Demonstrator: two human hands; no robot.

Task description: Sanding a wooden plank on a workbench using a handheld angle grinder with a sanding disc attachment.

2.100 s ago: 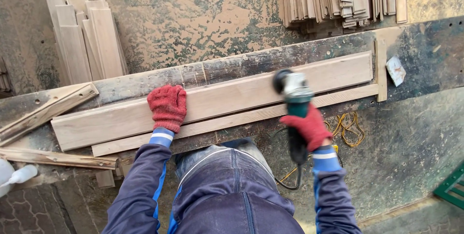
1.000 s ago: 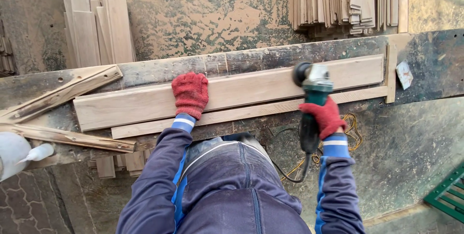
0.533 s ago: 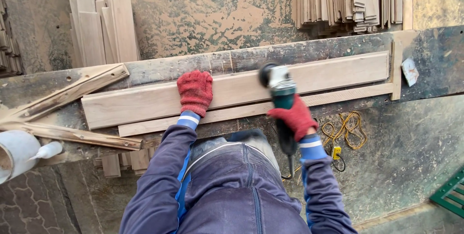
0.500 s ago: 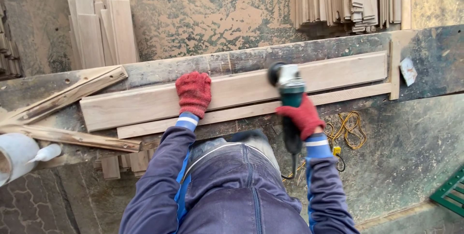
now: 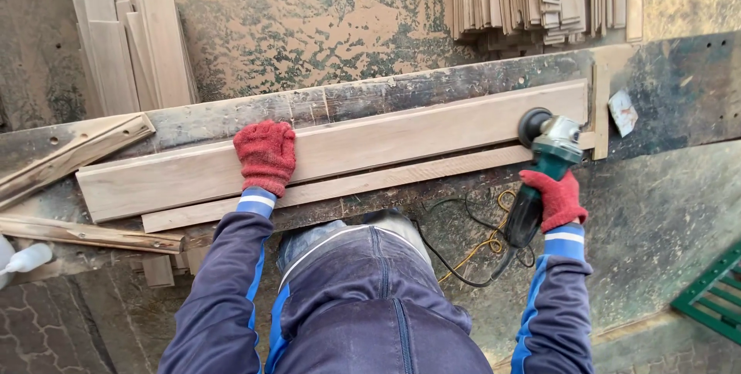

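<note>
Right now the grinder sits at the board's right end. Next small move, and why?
Probably sweep the grinder leftward along the board. Its disc sits at the far right end by the stop strip, the right hand grips it, and the left hand pins the board.

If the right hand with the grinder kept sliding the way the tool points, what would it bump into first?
The right hand points the grinder up and away across the long board. Going straight on, its disc would cross the board's end and probably meet the dark bench edge behind; the upright stop strip sits just beside that line.
</note>
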